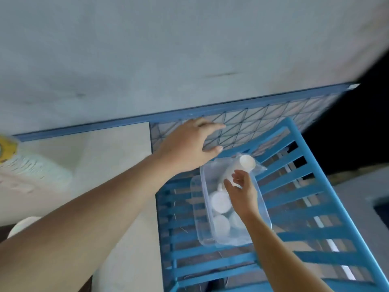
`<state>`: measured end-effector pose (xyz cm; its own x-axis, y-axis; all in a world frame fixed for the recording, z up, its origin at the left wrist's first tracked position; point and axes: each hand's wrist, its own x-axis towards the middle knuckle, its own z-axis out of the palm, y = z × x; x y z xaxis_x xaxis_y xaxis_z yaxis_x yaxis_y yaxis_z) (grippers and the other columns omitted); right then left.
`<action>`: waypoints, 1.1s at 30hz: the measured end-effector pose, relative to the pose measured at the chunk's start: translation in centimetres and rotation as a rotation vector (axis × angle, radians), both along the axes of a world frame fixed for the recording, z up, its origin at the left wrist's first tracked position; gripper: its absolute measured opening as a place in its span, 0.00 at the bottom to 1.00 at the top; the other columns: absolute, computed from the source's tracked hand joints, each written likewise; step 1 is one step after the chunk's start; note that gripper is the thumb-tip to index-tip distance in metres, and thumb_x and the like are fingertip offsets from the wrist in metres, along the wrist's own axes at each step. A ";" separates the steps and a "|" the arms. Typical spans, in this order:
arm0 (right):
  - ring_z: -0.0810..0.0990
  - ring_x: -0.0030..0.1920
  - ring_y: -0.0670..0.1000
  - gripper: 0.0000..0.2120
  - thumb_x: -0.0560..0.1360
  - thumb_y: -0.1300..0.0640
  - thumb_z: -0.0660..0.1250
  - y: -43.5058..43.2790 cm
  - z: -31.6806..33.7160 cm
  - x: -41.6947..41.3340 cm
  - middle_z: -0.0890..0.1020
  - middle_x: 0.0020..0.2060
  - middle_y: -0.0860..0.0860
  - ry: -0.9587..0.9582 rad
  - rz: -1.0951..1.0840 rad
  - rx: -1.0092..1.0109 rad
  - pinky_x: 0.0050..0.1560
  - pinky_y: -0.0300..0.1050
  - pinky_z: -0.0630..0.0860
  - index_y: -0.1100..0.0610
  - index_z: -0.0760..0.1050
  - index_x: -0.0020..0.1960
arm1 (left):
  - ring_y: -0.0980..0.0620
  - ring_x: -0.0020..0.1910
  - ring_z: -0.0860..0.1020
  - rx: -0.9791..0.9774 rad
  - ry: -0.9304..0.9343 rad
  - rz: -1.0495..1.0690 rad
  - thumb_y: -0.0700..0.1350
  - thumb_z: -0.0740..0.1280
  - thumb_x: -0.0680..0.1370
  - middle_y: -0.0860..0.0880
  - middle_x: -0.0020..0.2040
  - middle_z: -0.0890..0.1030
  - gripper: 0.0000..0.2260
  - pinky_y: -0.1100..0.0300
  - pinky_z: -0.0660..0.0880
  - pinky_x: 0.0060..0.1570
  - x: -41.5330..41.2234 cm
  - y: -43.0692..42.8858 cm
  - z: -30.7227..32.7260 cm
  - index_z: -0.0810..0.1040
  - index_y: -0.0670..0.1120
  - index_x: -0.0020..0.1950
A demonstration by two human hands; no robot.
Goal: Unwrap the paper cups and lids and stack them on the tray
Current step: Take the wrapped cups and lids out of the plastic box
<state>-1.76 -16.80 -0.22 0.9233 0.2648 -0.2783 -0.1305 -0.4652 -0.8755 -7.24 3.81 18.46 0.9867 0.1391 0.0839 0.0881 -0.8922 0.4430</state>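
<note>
Left hand [189,144] spread open; right hand [242,190] grasps wrapped cups [247,162] over tub [195,207] holding lids [220,201].

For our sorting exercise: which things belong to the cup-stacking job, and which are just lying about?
Job: plastic-wrapped sleeve of white paper cups, held by the right hand; clear plastic tray; white round pieces inside it.
Lying about: blue wire mesh panel under the left hand; blue slatted rack.
</note>
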 end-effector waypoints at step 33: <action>0.83 0.56 0.51 0.43 0.53 0.41 0.85 -0.4 -22.1 10.5 0.84 0.55 0.42 0.213 -0.022 -0.018 0.56 0.58 0.83 0.37 0.68 0.63 | 0.54 0.77 0.68 -0.144 0.132 -0.123 0.50 0.71 0.81 0.57 0.82 0.64 0.24 0.52 0.67 0.75 11.7 -6.6 -23.9 0.74 0.49 0.77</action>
